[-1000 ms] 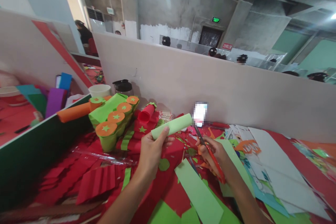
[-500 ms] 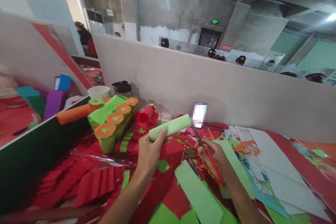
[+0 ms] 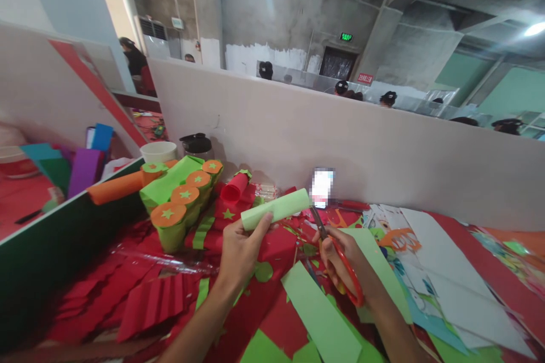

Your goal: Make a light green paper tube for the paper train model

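Observation:
My left hand (image 3: 242, 244) is closed around the near end of a light green paper roll (image 3: 279, 208), thumb on top. The roll points up and to the right. My right hand (image 3: 340, 249) grips red-handled scissors (image 3: 351, 278), with the blades close to the roll's far end; whether they touch it I cannot tell. Below the hands, a light green paper strip (image 3: 319, 309) lies at a slant on the table. A green paper circle (image 3: 264, 271) rests under my left wrist. Behind the roll stands a small red paper tube (image 3: 235, 188) with a green scalloped edge.
To the left stands a green paper model (image 3: 179, 181) with several orange, star-topped cylinders. Red folded paper (image 3: 151, 306) lies in front of it. A lit phone (image 3: 322, 187) leans against the partition (image 3: 255, 119). White sheets (image 3: 451, 261) spread out on the right.
The scissors have turned slightly in my right hand, showing more of the handle loops. The paper roll stays in nearly the same place in my left hand. The view has shifted a little.

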A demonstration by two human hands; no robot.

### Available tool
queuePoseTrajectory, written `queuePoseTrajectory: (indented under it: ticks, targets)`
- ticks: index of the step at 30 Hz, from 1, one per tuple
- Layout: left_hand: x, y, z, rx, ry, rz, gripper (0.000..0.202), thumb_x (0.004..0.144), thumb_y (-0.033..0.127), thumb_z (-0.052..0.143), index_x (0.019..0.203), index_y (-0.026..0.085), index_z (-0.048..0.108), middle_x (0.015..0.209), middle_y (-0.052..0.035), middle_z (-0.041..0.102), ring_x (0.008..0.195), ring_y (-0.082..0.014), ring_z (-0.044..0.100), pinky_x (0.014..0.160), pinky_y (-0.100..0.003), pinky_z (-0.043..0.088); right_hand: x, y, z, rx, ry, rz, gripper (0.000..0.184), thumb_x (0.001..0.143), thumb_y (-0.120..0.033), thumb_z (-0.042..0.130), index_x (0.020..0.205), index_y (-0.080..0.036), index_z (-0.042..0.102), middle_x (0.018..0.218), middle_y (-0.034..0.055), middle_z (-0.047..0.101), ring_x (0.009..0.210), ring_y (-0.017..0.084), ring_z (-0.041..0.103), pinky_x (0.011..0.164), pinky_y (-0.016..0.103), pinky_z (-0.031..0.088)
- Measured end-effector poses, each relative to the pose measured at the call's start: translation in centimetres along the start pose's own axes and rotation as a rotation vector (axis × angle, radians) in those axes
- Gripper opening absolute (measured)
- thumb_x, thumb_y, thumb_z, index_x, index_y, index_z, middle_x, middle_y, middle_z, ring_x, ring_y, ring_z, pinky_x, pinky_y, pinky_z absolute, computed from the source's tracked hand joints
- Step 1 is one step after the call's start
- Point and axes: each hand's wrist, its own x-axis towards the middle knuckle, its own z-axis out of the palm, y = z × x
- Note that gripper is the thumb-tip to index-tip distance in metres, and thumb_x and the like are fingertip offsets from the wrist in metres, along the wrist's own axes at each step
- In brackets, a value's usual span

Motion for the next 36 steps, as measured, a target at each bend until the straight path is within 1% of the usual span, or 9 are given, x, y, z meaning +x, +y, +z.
queuePoseTrajectory:
  ticks: [3, 8, 15, 17, 22, 25, 30, 33, 36]
  targets:
    - [0.0, 0.0, 0.0, -0.010, 0.002, 0.017, 0.025, 0.072, 0.032, 0.076, 0.085, 0.012, 0.076, 0.075, -0.0052, 0.077, 0.071, -0.0199, 0.071, 0.070, -0.025, 0.056, 0.1, 0.0, 0.3, -0.023, 0.029, 0.012, 0.049, 0.081, -0.069, 0.055, 0.086, -0.021, 0.054, 0.052, -0.0073, 0.041, 0.033, 0.005, 0.032, 0.027, 0.015, 0.029]
    - [0.1, -0.2, -0.1, -0.023, -0.010, 0.039, 0.027, 0.073, 0.033, 0.075, 0.089, 0.011, 0.076, 0.076, -0.0045, 0.076, 0.070, -0.0192, 0.071, 0.069, -0.026, 0.057, 0.3, 0.4, 0.5, 0.003, 0.039, 0.053, 0.050, 0.081, -0.070, 0.053, 0.091, -0.020, 0.055, 0.050, -0.0064, 0.044, 0.032, 0.006, 0.034, 0.027, 0.015, 0.030]
    - [0.0, -0.5, -0.7, 0.121, -0.056, 0.164, 0.022, 0.076, 0.031, 0.073, 0.088, 0.013, 0.078, 0.080, -0.0039, 0.077, 0.073, -0.0196, 0.070, 0.067, -0.026, 0.056, 0.1, 0.8, -0.1, -0.005, -0.013, 0.004, 0.046, 0.085, -0.067, 0.050, 0.088, -0.021, 0.053, 0.055, -0.0040, 0.051, 0.034, 0.007, 0.038, 0.029, 0.017, 0.034]
    - [0.0, -0.5, -0.7, 0.134, -0.065, 0.186, 0.022, 0.076, 0.031, 0.072, 0.089, 0.014, 0.078, 0.082, -0.0035, 0.077, 0.075, -0.0200, 0.071, 0.068, -0.026, 0.057, 0.0, 0.7, -0.1, -0.026, 0.001, 0.000, 0.046, 0.085, -0.067, 0.050, 0.085, -0.021, 0.053, 0.054, -0.0044, 0.050, 0.033, 0.006, 0.037, 0.029, 0.016, 0.033]
    - [0.0, -0.4, -0.8, 0.162, -0.056, 0.214, 0.022, 0.077, 0.031, 0.071, 0.091, 0.015, 0.078, 0.086, -0.0032, 0.078, 0.079, -0.0213, 0.071, 0.071, -0.027, 0.057, -0.1, 0.1, 0.5, -0.034, 0.073, 0.072, 0.050, 0.081, -0.071, 0.052, 0.080, -0.021, 0.053, 0.048, -0.0062, 0.045, 0.030, 0.005, 0.032, 0.026, 0.015, 0.028]
    - [0.0, -0.6, -1.0, 0.186, -0.072, 0.221, 0.022, 0.077, 0.031, 0.071, 0.091, 0.016, 0.078, 0.086, -0.0028, 0.078, 0.079, -0.0211, 0.071, 0.071, -0.027, 0.056, 0.0, 0.1, 0.4, -0.011, 0.050, 0.062, 0.050, 0.081, -0.072, 0.052, 0.082, -0.021, 0.054, 0.048, -0.0054, 0.046, 0.032, 0.007, 0.035, 0.027, 0.016, 0.030]
    - [0.2, -1.1, -1.5, 0.252, -0.139, 0.247, 0.024, 0.080, 0.032, 0.068, 0.095, 0.016, 0.077, 0.088, -0.0031, 0.078, 0.076, -0.0201, 0.070, 0.069, -0.026, 0.054, -0.1, 0.5, -0.3, 0.002, -0.044, -0.009, 0.049, 0.082, -0.070, 0.052, 0.088, -0.021, 0.054, 0.055, -0.0040, 0.049, 0.036, 0.007, 0.039, 0.029, 0.016, 0.035]
    - [0.4, -1.3, -1.8, 0.318, -0.143, 0.289, 0.023, 0.081, 0.033, 0.067, 0.092, 0.015, 0.078, 0.082, -0.0029, 0.077, 0.071, -0.0193, 0.068, 0.065, -0.026, 0.053, -0.2, 0.2, -0.1, -0.013, -0.014, 0.023, 0.049, 0.084, -0.070, 0.049, 0.085, -0.022, 0.053, 0.051, -0.0057, 0.045, 0.034, 0.006, 0.037, 0.028, 0.015, 0.033]
    - [0.5, -1.2, -2.0, 0.345, -0.134, 0.346, 0.022, 0.081, 0.032, 0.067, 0.091, 0.015, 0.078, 0.084, -0.0027, 0.077, 0.073, -0.0197, 0.068, 0.067, -0.026, 0.053, -0.2, -0.2, 0.1, -0.041, 0.032, 0.077, 0.051, 0.082, -0.072, 0.050, 0.083, -0.021, 0.052, 0.047, -0.0068, 0.042, 0.032, 0.006, 0.034, 0.027, 0.015, 0.030]
